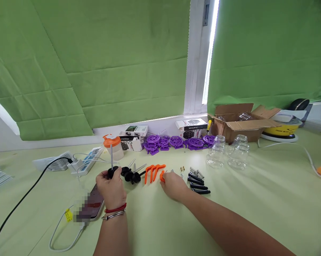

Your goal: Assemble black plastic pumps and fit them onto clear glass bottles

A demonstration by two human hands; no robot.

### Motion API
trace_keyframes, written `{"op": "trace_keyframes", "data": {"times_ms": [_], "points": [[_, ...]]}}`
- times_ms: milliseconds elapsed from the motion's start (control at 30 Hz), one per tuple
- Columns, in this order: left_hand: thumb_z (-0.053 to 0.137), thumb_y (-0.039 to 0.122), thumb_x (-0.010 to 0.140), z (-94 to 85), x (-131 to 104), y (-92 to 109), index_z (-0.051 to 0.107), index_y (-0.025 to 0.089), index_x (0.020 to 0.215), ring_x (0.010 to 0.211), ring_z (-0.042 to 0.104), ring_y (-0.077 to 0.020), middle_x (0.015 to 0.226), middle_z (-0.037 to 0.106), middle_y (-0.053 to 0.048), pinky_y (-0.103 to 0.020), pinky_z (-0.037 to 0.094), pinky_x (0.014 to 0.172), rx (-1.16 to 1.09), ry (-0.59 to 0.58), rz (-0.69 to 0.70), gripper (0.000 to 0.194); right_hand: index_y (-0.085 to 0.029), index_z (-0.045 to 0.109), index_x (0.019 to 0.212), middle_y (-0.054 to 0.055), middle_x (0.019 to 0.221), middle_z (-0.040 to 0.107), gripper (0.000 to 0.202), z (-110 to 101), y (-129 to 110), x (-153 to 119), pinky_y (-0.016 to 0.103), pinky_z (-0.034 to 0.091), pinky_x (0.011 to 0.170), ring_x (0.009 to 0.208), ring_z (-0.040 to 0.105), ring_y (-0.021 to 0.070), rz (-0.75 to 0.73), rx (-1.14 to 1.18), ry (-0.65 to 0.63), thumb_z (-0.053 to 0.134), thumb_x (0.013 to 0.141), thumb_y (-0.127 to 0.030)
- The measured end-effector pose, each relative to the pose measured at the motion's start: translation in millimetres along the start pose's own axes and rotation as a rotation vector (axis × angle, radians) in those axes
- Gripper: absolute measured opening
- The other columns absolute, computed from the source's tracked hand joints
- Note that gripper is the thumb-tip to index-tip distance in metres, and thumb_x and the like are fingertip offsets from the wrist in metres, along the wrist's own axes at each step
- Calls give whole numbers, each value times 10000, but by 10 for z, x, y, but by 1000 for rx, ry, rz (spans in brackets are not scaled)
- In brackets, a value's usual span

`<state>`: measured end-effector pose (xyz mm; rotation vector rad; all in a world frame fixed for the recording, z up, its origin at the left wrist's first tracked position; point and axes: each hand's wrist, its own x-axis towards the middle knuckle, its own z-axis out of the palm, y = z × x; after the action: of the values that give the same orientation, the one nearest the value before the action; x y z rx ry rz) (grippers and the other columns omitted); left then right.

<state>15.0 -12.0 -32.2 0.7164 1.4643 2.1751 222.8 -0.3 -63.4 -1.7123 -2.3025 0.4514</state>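
My left hand point(113, 190), closed, grips a black round plastic part with a metal rod point(112, 156) standing upright out of it. Just right of that hand lie several similar black parts with metal rods point(135, 177). Several orange handle-shaped pieces point(151, 173) lie side by side between my hands. My right hand point(175, 186) is closed at the table, its fingertips on a small orange plastic piece point(162, 175); the fingers partly cover it. To the right of this hand are brass-coloured bits point(182, 168), springs point(197, 172) and several black tapered handles point(198, 186).
Purple plastic frames point(175, 142) lie along the back by printed boxes point(132, 138). Glass jars point(239, 153) and an open cardboard box point(240, 129) stand right. An orange-lidded container point(113, 147), power strip point(90, 161), phone point(96, 204) and cables occupy the left.
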Motion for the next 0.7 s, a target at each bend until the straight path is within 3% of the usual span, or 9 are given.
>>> {"op": "trace_keyframes", "data": {"times_ms": [100,233,333,433,500,600,700], "points": [[745,173,541,30,-26,36,399,222,826,523,480,-77,716,519,77,-215,355,499,27,111,22,451,-170,587,729,91,738,645,192,-56,-15,-36,263,326,524,673,605,200,-10,-3,17,476,864,-251],[736,218,554,56,-33,37,404,213,816,511,485,-84,690,532,72,-218,368,484,59,124,18,423,-181,584,943,68,745,639,159,-111,-26,-10,269,339,548,694,588,201,10,88,70,536,847,-297],[725,246,567,58,-14,5,408,209,821,510,491,-83,682,534,70,-216,372,480,102,140,24,408,-205,517,1114,14,693,607,306,-128,17,31,242,342,517,592,536,145,102,530,61,570,830,-304],[734,244,551,58,1,-17,414,210,835,525,505,-82,694,539,66,-213,381,487,100,139,35,429,-161,535,1035,-8,646,564,225,-134,56,58,213,329,471,480,439,80,236,1055,-59,552,841,-274],[736,236,541,61,-4,-12,415,212,838,523,506,-79,697,542,66,-209,381,485,89,137,37,438,-131,534,983,-7,633,551,186,-127,62,58,205,330,460,460,414,63,297,1250,-116,560,828,-230],[726,230,549,70,-28,12,412,212,838,495,488,-70,684,538,70,-202,370,466,96,131,30,428,-140,514,1003,-18,633,537,200,-87,54,34,205,350,455,470,440,71,308,1310,-65,551,814,-194],[715,232,559,78,-40,23,404,214,838,465,464,-62,672,528,76,-197,356,443,109,127,23,418,-165,525,964,-23,654,524,153,-30,57,1,210,348,438,477,470,85,270,1212,26,513,831,-239]]}}
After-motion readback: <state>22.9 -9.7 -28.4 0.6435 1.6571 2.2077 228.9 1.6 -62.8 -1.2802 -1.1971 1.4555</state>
